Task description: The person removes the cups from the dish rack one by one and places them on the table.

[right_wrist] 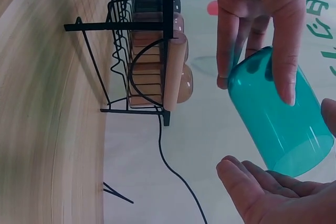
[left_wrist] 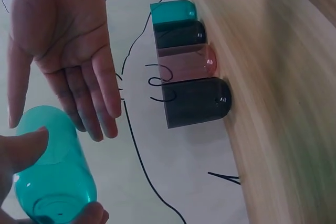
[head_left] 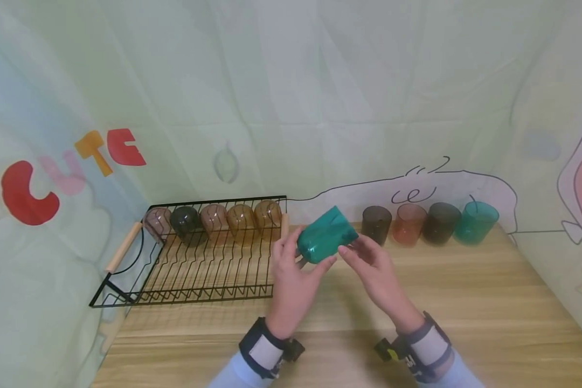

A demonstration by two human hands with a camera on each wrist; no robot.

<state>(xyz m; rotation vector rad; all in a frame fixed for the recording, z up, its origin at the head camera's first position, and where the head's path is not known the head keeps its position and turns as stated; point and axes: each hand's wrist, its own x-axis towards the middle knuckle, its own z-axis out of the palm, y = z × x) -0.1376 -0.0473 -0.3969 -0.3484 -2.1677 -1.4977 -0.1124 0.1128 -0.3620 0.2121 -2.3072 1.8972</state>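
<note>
A teal see-through cup [head_left: 327, 235] is held tilted above the table, its closed base toward the left and its open mouth toward the upper right. My left hand [head_left: 291, 280] grips it around the base end, the thumb [left_wrist: 31, 148] lying along its side. Close to the rim is my right hand [head_left: 378, 275], with its fingers extended and spread from the thumb. In the left wrist view, the palm of that right hand [left_wrist: 65, 40] shows with straight fingers beside the cup.
A black wire rack [head_left: 184, 295] with wooden handles [head_left: 124, 248] stands at left, several tinted cups [head_left: 213, 221] upside down along its back. At back right several upright cups stand in a row, a dark one [head_left: 376, 223] nearest and a teal one [head_left: 477, 222] farthest right.
</note>
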